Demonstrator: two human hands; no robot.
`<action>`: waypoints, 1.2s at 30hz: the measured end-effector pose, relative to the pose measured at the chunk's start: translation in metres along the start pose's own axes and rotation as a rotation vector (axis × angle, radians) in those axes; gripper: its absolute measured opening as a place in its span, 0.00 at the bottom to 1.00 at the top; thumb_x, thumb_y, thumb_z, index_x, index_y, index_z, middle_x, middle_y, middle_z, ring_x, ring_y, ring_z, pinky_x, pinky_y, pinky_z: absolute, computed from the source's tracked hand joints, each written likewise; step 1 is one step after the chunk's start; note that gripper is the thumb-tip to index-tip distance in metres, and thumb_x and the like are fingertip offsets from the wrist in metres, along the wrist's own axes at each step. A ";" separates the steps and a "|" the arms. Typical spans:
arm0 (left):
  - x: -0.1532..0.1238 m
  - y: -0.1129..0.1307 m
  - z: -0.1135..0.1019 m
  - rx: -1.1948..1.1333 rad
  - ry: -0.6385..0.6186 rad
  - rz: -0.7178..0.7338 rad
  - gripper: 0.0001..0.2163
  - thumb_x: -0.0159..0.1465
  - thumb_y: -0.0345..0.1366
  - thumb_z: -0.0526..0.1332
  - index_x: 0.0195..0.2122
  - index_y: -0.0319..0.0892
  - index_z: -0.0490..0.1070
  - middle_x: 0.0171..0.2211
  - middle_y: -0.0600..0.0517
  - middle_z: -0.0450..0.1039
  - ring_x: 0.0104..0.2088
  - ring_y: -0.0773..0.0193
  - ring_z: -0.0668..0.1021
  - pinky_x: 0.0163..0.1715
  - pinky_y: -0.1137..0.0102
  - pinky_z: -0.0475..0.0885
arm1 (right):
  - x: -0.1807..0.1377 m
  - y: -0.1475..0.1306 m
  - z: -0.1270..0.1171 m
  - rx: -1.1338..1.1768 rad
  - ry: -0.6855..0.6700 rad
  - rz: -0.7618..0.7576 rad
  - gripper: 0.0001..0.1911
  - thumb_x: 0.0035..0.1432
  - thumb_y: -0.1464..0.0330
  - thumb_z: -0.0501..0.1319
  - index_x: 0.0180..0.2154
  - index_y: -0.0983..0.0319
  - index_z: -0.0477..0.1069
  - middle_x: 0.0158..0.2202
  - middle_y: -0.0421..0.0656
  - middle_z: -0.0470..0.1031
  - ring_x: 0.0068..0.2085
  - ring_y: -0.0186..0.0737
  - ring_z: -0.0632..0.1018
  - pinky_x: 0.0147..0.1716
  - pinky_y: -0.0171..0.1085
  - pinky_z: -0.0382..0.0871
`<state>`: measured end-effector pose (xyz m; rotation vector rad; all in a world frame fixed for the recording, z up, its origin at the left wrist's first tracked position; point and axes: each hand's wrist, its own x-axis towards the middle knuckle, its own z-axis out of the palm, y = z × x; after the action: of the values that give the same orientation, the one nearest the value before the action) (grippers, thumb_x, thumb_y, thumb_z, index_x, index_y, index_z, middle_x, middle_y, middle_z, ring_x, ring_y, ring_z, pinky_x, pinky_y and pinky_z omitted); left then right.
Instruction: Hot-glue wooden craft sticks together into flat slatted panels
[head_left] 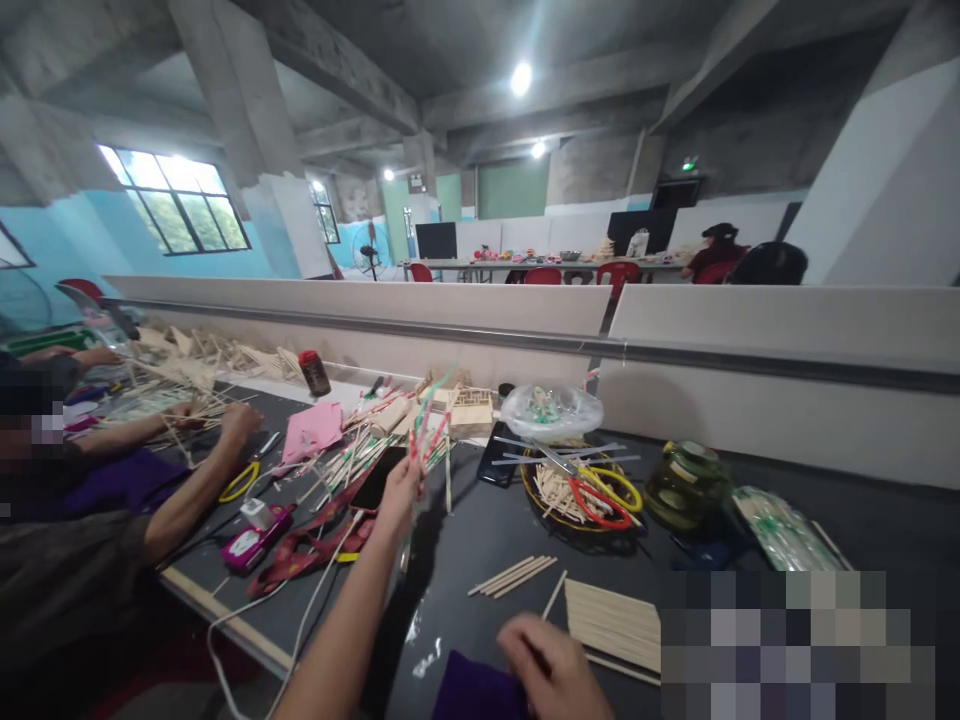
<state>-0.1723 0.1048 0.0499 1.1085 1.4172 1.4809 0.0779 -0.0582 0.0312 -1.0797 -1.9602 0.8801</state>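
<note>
My left hand [405, 490] is raised over the middle of the table, its fingers closed round several thin strips [427, 435] with red and green ends that point up. Low in the view, my right hand [551, 660] is curled above a purple cloth [476, 688]. One thin wooden stick [555, 593] runs down to its fingers; whether they grip it I cannot tell. Beside that hand lies a flat panel of wooden sticks [611, 618] set edge to edge. Several loose sticks [514, 576] lie just beyond.
A round basket of short sticks [559, 495] carries red-handled and yellow-handled scissors [600, 500]. Near it are a glass jar [686, 485], a phone [496, 455] and a plastic bag [551, 410]. At left, a co-worker's hands [240, 425] handle sticks near a purple power strip [256, 537] and cables.
</note>
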 end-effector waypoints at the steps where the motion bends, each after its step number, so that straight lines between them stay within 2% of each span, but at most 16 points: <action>1: -0.013 -0.002 0.008 -0.043 -0.028 0.003 0.23 0.54 0.58 0.59 0.28 0.41 0.62 0.21 0.59 0.60 0.17 0.75 0.60 0.17 0.78 0.55 | 0.012 0.004 -0.005 0.152 0.013 0.150 0.19 0.66 0.57 0.49 0.34 0.58 0.73 0.24 0.37 0.72 0.20 0.30 0.72 0.19 0.30 0.65; 3: -0.035 -0.005 0.020 -0.032 -0.105 0.005 0.22 0.56 0.58 0.58 0.28 0.41 0.62 0.18 0.61 0.57 0.17 0.74 0.58 0.17 0.78 0.53 | 0.036 0.007 -0.014 0.406 0.099 0.321 0.21 0.61 0.52 0.53 0.43 0.60 0.73 0.24 0.37 0.71 0.18 0.29 0.68 0.14 0.29 0.59; 5: -0.052 -0.005 0.027 0.030 -0.157 0.037 0.22 0.58 0.58 0.57 0.28 0.41 0.62 0.17 0.61 0.55 0.17 0.73 0.58 0.17 0.77 0.52 | 0.060 0.004 -0.023 0.587 0.185 0.345 0.27 0.55 0.50 0.60 0.48 0.62 0.70 0.26 0.38 0.72 0.20 0.30 0.69 0.13 0.28 0.58; 8: -0.072 -0.001 0.032 0.132 -0.221 0.107 0.20 0.60 0.56 0.56 0.29 0.41 0.64 0.18 0.60 0.55 0.19 0.71 0.59 0.19 0.76 0.53 | 0.090 -0.005 -0.031 0.783 0.325 0.346 0.33 0.47 0.51 0.67 0.49 0.64 0.68 0.33 0.42 0.73 0.27 0.34 0.74 0.15 0.29 0.63; 10: -0.084 0.002 0.034 0.201 -0.271 0.158 0.19 0.62 0.54 0.54 0.30 0.41 0.65 0.21 0.58 0.58 0.21 0.70 0.61 0.22 0.76 0.56 | 0.106 -0.008 -0.033 0.821 0.391 0.326 0.32 0.44 0.52 0.68 0.46 0.64 0.70 0.33 0.43 0.73 0.28 0.36 0.75 0.16 0.30 0.65; 13: -0.098 0.005 0.034 0.310 -0.336 0.237 0.18 0.65 0.52 0.51 0.33 0.41 0.68 0.27 0.54 0.64 0.27 0.66 0.66 0.28 0.74 0.63 | 0.118 -0.006 -0.031 0.807 0.449 0.308 0.26 0.43 0.51 0.68 0.35 0.65 0.73 0.25 0.41 0.73 0.25 0.35 0.73 0.17 0.31 0.65; 15: -0.100 0.005 0.032 0.382 -0.317 0.301 0.17 0.66 0.50 0.50 0.37 0.41 0.69 0.32 0.51 0.67 0.32 0.63 0.69 0.33 0.71 0.66 | 0.118 -0.001 -0.030 0.787 0.495 0.309 0.24 0.43 0.50 0.68 0.29 0.65 0.72 0.20 0.39 0.71 0.21 0.33 0.70 0.17 0.31 0.63; 18: -0.094 -0.001 0.022 0.472 -0.202 0.346 0.15 0.65 0.47 0.50 0.38 0.43 0.69 0.36 0.50 0.68 0.37 0.61 0.71 0.40 0.68 0.66 | 0.106 0.008 -0.036 0.760 0.580 0.313 0.22 0.46 0.50 0.66 0.28 0.63 0.71 0.17 0.37 0.70 0.19 0.32 0.68 0.17 0.31 0.62; 21: -0.083 -0.010 0.011 0.463 -0.097 0.281 0.16 0.62 0.50 0.53 0.30 0.42 0.68 0.30 0.52 0.67 0.33 0.61 0.71 0.37 0.69 0.66 | 0.084 0.018 -0.052 0.732 0.665 0.322 0.21 0.50 0.49 0.63 0.27 0.61 0.69 0.17 0.35 0.68 0.19 0.32 0.67 0.17 0.31 0.60; 24: -0.081 -0.018 0.008 0.287 -0.141 0.105 0.20 0.57 0.55 0.57 0.25 0.41 0.66 0.22 0.55 0.64 0.23 0.67 0.67 0.25 0.73 0.63 | 0.062 0.026 -0.069 0.664 0.773 0.353 0.22 0.51 0.48 0.62 0.26 0.61 0.69 0.17 0.34 0.67 0.19 0.31 0.66 0.18 0.31 0.60; 27: -0.088 -0.022 0.018 0.033 -0.238 -0.102 0.22 0.53 0.58 0.61 0.27 0.40 0.66 0.18 0.58 0.62 0.15 0.74 0.58 0.16 0.77 0.53 | 0.047 0.026 -0.076 0.698 0.693 0.360 0.22 0.51 0.48 0.62 0.26 0.61 0.68 0.22 0.37 0.71 0.23 0.34 0.71 0.23 0.32 0.66; 29: -0.095 -0.023 0.027 -0.095 -0.290 -0.198 0.23 0.51 0.58 0.63 0.29 0.40 0.67 0.16 0.60 0.60 0.13 0.77 0.53 0.13 0.78 0.47 | 0.044 0.022 -0.073 0.734 0.603 0.357 0.22 0.51 0.48 0.62 0.27 0.60 0.67 0.22 0.37 0.71 0.23 0.34 0.72 0.21 0.32 0.66; 33: -0.106 -0.024 0.037 -0.157 -0.348 -0.266 0.26 0.50 0.60 0.63 0.32 0.39 0.69 0.12 0.64 0.51 0.11 0.77 0.51 0.11 0.79 0.43 | 0.045 0.014 -0.054 0.820 0.521 0.360 0.22 0.51 0.48 0.63 0.29 0.60 0.66 0.18 0.32 0.63 0.16 0.27 0.63 0.14 0.27 0.55; 36: -0.113 -0.022 0.037 -0.138 -0.373 -0.264 0.27 0.52 0.60 0.62 0.36 0.38 0.70 0.12 0.64 0.51 0.12 0.76 0.52 0.11 0.79 0.43 | 0.048 0.011 -0.038 0.930 0.502 0.370 0.22 0.49 0.49 0.64 0.29 0.61 0.67 0.17 0.29 0.57 0.15 0.21 0.55 0.13 0.24 0.46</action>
<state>-0.1029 0.0099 0.0200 1.0057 1.1336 1.1005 0.0955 -0.0030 0.0543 -0.9479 -0.7719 1.3575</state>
